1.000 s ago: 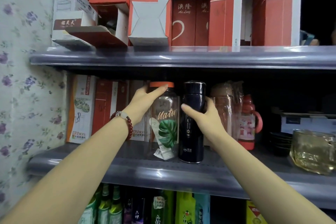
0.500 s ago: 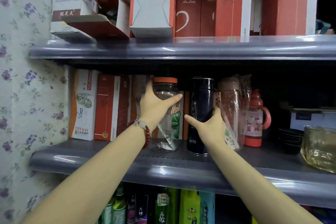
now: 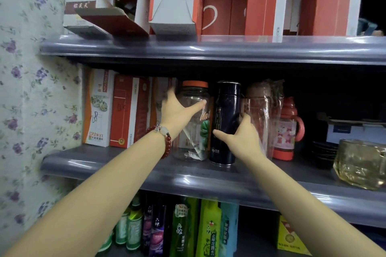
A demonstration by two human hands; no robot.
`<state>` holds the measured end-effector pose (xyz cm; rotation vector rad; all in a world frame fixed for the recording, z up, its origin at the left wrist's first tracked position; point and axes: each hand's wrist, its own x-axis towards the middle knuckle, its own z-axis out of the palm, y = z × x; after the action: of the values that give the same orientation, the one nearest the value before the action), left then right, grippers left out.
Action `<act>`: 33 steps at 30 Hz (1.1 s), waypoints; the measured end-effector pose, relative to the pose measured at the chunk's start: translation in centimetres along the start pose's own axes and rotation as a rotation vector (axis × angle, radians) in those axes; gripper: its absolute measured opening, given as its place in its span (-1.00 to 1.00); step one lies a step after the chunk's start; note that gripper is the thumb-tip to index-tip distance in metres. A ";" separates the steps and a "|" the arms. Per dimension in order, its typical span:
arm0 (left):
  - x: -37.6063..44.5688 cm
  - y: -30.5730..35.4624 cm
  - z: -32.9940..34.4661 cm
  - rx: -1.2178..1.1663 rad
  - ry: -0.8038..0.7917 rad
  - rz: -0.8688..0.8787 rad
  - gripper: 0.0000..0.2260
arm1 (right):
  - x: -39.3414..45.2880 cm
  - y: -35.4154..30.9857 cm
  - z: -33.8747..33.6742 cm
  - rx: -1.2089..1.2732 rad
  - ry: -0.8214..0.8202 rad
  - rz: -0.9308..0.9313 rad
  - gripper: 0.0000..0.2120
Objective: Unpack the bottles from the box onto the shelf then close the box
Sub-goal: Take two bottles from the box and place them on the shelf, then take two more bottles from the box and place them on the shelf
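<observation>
A clear bottle [image 3: 194, 94] with an orange lid and a leaf label stands on the grey middle shelf [image 3: 188, 181]. My left hand [image 3: 177, 112] wraps its left side, thumb across the front. Right beside it stands a dark blue flask [image 3: 226, 106], which my right hand [image 3: 240, 137] grips low on its right side. Both bottles rest upright on the shelf. On the upper shelf [image 3: 208, 48] an orange box [image 3: 175, 0] lies with its white end flaps toward me.
A plastic-wrapped clear bottle [image 3: 261, 115] and a red child's bottle [image 3: 287, 129] stand to the right of the flask. Upright boxes [image 3: 98, 108] fill the left end, a wrapped glass bowl [image 3: 359, 162] the right. Green and yellow bottles [image 3: 208, 231] fill the lower shelf. A floral wall [image 3: 31, 89] borders the left.
Both hands have pushed the clear bottle and the dark flask farther back on the middle shelf. The clear bottle has turned, so its leaf label faces more to the right.
</observation>
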<state>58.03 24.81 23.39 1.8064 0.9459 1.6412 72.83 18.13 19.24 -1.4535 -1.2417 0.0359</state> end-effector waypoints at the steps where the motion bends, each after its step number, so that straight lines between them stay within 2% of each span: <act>1: -0.3 -0.1 -0.3 0.032 0.010 -0.007 -0.16 | -0.4 -0.2 -0.4 -0.030 0.001 -0.019 -0.17; 3: -1.2 -0.5 -1.0 0.100 0.015 -0.018 -0.19 | -1.3 -0.7 -1.2 -0.058 -0.001 -0.069 -0.21; 7: -3.7 -1.4 -2.8 0.242 0.002 -0.031 -0.43 | -3.9 -1.6 -1.9 -0.119 -0.067 -0.205 -0.41; 11: -7.3 -2.0 -5.9 0.445 -0.043 -0.008 -0.70 | -6.3 -3.2 -0.4 -0.159 -0.257 -0.293 -0.69; 13: -9.1 -2.2 -8.1 0.574 -0.049 -0.003 -0.81 | -7.5 -4.1 1.3 -0.202 -0.360 -0.337 -0.75; 18: -14.6 -2.0 -15.7 0.886 -0.168 -0.036 -0.87 | -12.2 -6.9 6.0 -0.282 -0.465 -0.509 -0.83; 25: -25.5 -4.3 -28.2 1.094 -0.240 -0.301 -0.88 | -25.0 -10.9 15.2 -0.164 -0.789 -0.572 -0.87; 30: -35.9 -9.1 -35.9 1.121 -0.267 -0.555 -0.90 | -37.8 -10.4 22.4 -0.170 -1.094 -0.564 -0.84; 33: -41.5 -12.0 -38.4 1.103 -0.225 -0.684 -0.94 | -43.4 -8.7 25.1 -0.177 -1.228 -0.525 -0.84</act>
<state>17.33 -2.97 -6.76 1.8179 2.2900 0.4393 32.52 4.36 -8.49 -1.1656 -2.6423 0.5356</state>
